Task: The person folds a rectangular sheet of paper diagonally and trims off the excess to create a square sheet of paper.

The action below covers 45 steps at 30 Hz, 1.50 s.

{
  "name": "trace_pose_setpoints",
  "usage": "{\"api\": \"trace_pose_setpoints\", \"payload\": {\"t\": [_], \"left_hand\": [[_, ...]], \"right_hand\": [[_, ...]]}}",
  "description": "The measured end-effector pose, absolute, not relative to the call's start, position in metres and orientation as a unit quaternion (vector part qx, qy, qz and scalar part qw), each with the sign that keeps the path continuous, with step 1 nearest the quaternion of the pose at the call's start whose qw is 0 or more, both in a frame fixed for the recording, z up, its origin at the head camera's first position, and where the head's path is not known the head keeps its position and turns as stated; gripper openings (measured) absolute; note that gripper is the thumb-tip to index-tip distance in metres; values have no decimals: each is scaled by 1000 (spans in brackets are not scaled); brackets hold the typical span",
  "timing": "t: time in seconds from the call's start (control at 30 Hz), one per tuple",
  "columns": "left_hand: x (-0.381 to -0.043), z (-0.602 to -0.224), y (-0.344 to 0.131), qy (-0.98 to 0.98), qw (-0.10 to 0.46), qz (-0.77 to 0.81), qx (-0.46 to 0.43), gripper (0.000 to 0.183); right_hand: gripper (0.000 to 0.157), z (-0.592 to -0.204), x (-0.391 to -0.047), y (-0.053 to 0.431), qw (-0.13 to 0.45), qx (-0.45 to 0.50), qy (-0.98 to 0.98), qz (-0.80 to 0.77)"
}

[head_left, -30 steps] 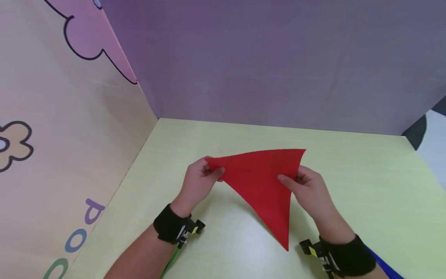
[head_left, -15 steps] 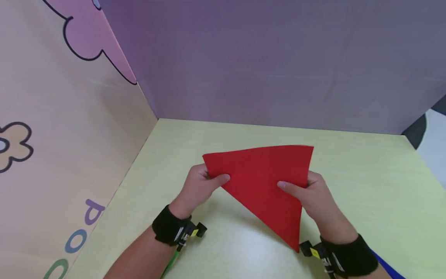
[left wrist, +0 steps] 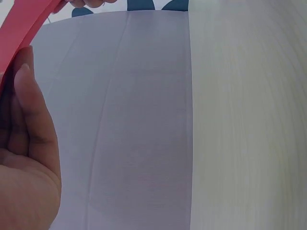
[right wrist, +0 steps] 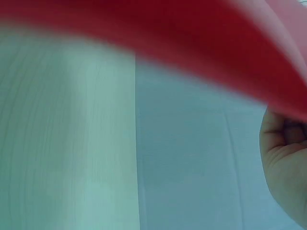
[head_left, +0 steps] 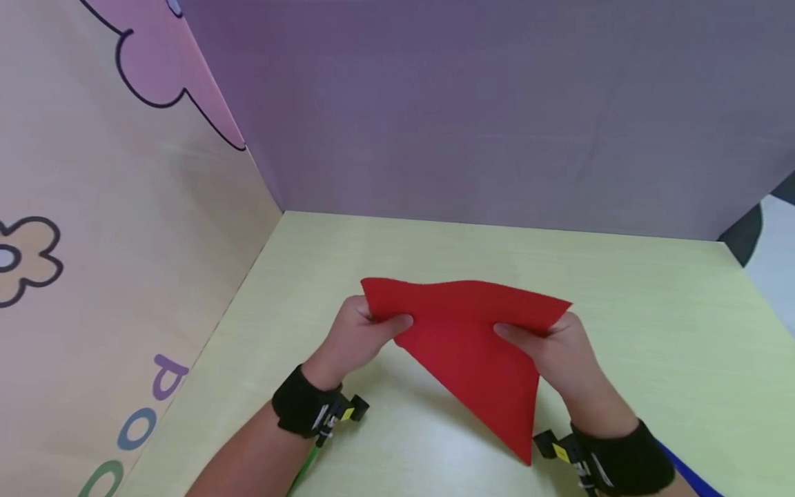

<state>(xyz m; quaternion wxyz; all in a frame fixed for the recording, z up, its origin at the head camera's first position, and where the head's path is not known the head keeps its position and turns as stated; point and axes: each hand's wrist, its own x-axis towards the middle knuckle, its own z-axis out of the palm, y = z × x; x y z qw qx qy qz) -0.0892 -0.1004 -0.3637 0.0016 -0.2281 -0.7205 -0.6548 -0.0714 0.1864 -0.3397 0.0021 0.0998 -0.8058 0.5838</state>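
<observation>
From where I stand, both of the person's hands have hold of one thin, bright red, roughly triangular sheet (head_left: 468, 338), paper or cloth, I can't tell which. The left hand (head_left: 360, 338) pinches it near its upper left corner, thumb flat on the near face and fingers tucked behind; the right hand (head_left: 562, 355) grips the right side likewise, just below the upper right corner. Each grip is narrow, only the sheet's thickness between thumb and fingers. The top edge ripples between them, and the third corner hangs toward the person. The sheet is held over the middle of the pale yellow-green, wood-grained surface (head_left: 671, 324), well apart from its far edge, where a plain purple panel (head_left: 472, 117) rises, and from its left edge. I can't tell whether the hanging corner touches the surface.
</observation>
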Motion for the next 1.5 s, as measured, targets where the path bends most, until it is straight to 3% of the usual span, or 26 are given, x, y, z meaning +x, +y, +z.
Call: {"api": "trace_pose_setpoints", "payload": {"t": [0.23, 0.37, 0.43, 0.73, 0.97, 1.23, 1.5], "left_hand": [[-86, -360, -102, -714, -23, -654, -251, 27], [-85, -358, -102, -692, -66, -666, -270, 30], [-86, -358, -102, -685, -77, -667, -282, 31], [-84, -356, -109, -689, -70, -672, -263, 23], [-87, -354, -115, -645, -26, -690, -328, 22], [-87, -352, -118, -618, -62, -737, -266, 21], [-87, -350, -123, -648, -81, -707, -271, 15]], "right_hand": [[33, -342, -70, 190, -10, 147, -784, 603], [46, -341, -71, 191, 3, 180, -778, 602], [45, -341, -71, 191, 0, 190, -773, 605], [21, -341, -71, 191, 5, 257, -751, 608], [41, -343, -84, 200, -5, 502, -548, 669], [40, -335, -86, 213, -67, 509, -514, 687], [61, -332, -89, 216, -103, 543, -490, 674]]}}
